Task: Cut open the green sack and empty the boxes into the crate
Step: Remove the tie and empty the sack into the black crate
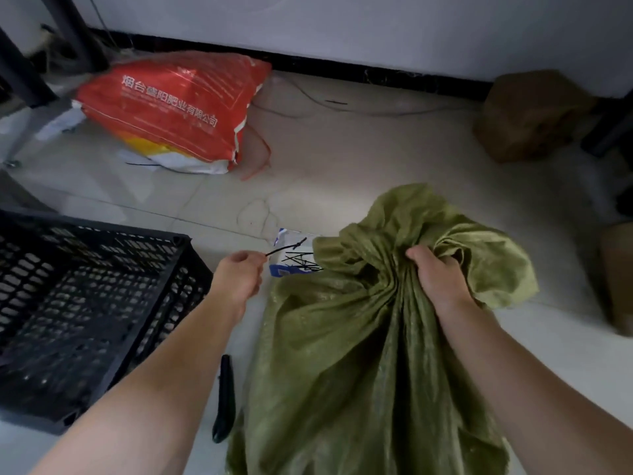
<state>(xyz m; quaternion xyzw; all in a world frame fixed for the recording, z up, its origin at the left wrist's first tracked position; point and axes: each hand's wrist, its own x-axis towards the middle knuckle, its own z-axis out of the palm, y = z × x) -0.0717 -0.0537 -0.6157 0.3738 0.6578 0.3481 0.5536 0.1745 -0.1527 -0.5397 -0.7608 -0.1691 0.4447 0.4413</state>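
- Our right hand [440, 279] has its fingers clamped on the gathered, pleated neck of the green sack [359, 354], a woven, crinkled cloth lying on the tiled floor [342, 159].
- Our left hand [238, 275] pinches a thin black tie [286, 247], fingers together.
- A slim black tool [225, 399] lies beside the sack.
- The black perforated plastic crate [85, 303] stands to the left, nothing visible inside it.
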